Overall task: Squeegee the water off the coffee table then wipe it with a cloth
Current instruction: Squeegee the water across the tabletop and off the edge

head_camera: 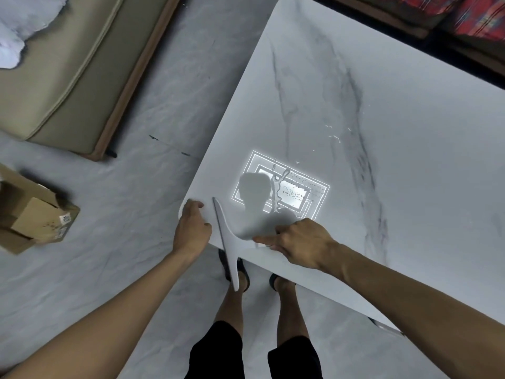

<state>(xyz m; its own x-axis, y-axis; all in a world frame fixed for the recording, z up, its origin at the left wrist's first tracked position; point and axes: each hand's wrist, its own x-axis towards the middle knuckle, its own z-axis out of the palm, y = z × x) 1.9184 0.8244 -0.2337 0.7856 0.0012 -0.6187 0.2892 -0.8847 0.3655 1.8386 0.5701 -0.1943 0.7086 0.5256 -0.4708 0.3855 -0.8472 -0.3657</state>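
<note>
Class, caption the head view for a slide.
At the coffee table corner, right hand holds a squeegee; left hand rests on the edge.

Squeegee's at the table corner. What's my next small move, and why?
Probably set the white plastic squeegee in the right hand beyond the wavy water trail and pull toward the corner; that water lies on the white marbled coffee table.
</note>
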